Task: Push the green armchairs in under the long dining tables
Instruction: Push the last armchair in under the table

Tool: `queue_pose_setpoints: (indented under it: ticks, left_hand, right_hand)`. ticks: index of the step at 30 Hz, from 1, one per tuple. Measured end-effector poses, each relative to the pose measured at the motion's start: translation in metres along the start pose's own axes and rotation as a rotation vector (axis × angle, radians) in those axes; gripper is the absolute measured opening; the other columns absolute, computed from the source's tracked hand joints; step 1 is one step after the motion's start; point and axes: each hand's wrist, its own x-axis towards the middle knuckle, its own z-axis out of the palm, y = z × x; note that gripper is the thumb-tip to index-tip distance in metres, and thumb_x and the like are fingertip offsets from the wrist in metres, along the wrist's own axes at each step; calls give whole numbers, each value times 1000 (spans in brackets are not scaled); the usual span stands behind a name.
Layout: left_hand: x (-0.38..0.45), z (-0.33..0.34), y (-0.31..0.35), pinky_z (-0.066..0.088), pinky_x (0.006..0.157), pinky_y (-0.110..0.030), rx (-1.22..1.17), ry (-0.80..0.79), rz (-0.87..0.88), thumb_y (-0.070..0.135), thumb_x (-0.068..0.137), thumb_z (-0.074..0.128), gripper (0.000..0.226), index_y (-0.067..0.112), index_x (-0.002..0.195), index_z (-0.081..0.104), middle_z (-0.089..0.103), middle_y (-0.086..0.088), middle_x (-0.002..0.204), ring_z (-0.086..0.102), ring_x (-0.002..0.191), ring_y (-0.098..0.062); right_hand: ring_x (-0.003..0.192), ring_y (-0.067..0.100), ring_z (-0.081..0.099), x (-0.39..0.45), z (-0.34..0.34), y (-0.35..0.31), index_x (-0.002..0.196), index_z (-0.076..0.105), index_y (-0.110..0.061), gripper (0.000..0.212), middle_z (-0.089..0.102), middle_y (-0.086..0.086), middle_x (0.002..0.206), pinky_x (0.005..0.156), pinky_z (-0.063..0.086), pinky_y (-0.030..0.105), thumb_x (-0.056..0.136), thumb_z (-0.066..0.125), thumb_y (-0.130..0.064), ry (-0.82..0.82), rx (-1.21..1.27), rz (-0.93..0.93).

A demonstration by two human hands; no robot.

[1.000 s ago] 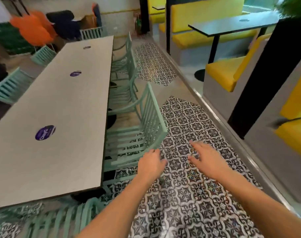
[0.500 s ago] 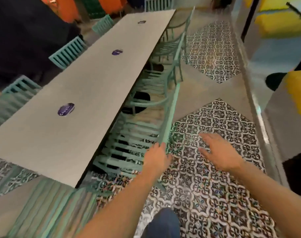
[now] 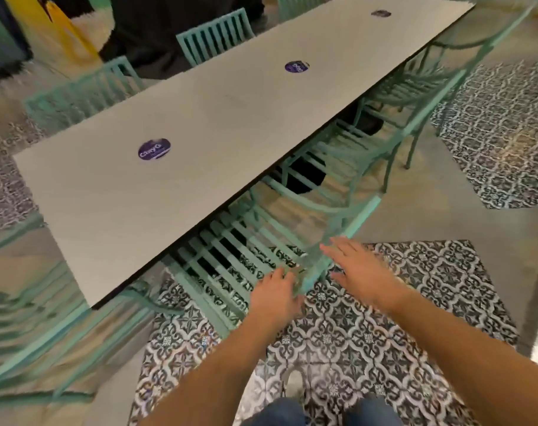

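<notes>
A long grey dining table (image 3: 200, 124) runs from near left to far right. The nearest green armchair (image 3: 358, 219) stands at its right side, seat slats partly under the top. My left hand (image 3: 274, 295) is curled on the near end of its backrest. My right hand (image 3: 364, 272) lies flat with fingers spread against the outer side of that backrest. More green armchairs (image 3: 415, 118) line the same side farther on, tucked in.
Green armchairs (image 3: 215, 35) stand on the table's far side, and another (image 3: 31, 318) sits at the near end, blurred. Someone in dark clothes (image 3: 157, 26) sits beyond the table. Patterned floor tiles (image 3: 384, 333) lie under me, with my knees (image 3: 292, 413) at the bottom edge.
My view has swung left and come nearer the table. Both hands have moved forward onto the armchair's backrest, and its seat has slid further under the table.
</notes>
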Motion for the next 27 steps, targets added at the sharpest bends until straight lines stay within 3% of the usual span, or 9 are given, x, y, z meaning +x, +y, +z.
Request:
queue_pose_setpoints:
  ticks: [8, 14, 18, 22, 27]
  left_hand:
    - [14, 11, 24, 49, 96, -42, -82, 73, -277, 57, 89, 52, 52, 24, 129, 47, 50, 1, 123, 53, 108, -18]
    - [-5, 26, 52, 47, 98, -45, -145, 94, -528, 48, 94, 47, 40, 27, 128, 48, 52, 0, 121, 54, 111, -23]
    - [-17, 38, 66, 35, 111, -48, -166, 103, -647, 45, 98, 43, 46, 29, 141, 41, 52, 1, 137, 49, 126, -24]
    - [-26, 48, 64, 32, 112, -44, -157, 152, -684, 43, 103, 31, 36, 29, 134, 43, 57, 5, 127, 52, 120, -21]
    - [-20, 46, 57, 34, 108, -43, -163, 162, -689, 45, 101, 26, 42, 31, 136, 44, 57, 8, 129, 52, 119, -20]
  right_hand:
    - [147, 20, 11, 70, 8, 61, 150, 23, -30, 61, 21, 0, 159, 120, 12, 43, 96, 45, -46, -209, -115, -339]
    - [146, 19, 16, 84, -6, 83, 150, 27, -29, 55, 27, -2, 156, 120, 6, 46, 99, 40, -43, -285, -163, -509]
    - [142, 15, 23, 91, -6, 106, 147, 29, -34, 49, 34, -9, 150, 119, 5, 51, 100, 36, -43, -254, -162, -493]
    - [145, 19, 21, 91, -1, 115, 148, 22, -39, 53, 35, -8, 150, 112, -1, 66, 98, 25, -53, -266, -261, -414]
    - [145, 22, 20, 100, 2, 114, 149, 18, -41, 55, 39, -7, 148, 108, 1, 73, 96, 17, -56, -244, -300, -380]
